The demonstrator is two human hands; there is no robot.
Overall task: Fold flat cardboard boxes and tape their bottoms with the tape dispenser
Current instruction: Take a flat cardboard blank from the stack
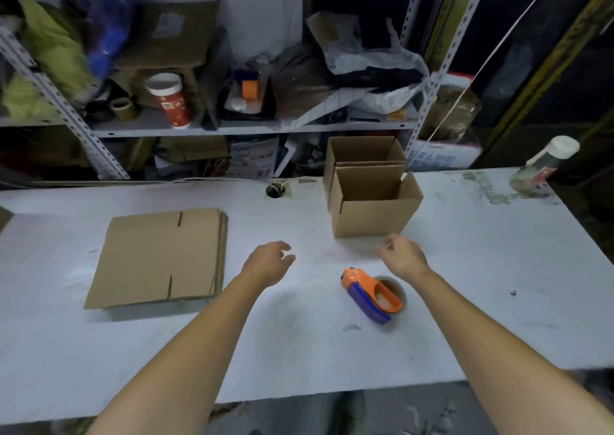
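Both arms reach out over the white table (299, 351); the left hand (269, 262) hovers with fingers loosely curled, holding nothing; the right hand (403, 257) is likewise empty, fingers slack and a little spread, just past the tape dispenser (372, 295), which lies on its side by that wrist. The stack of flat boxes (159, 258) sits left of the left hand, near but untouched. To my eye the next flat is the job; best to peel off only the top sheet by its near right edge, since the layers lie snug, then square it open on the table between stack and dispenser. Further back two folded boxes (372, 215) stand open-topped, one against the other; they crowd the right side, so flaps should swing clear of them. Beyond are a cable hole (274, 190), a capped bottle (545, 165) at the far right corner, and cluttered shelves (252, 127).
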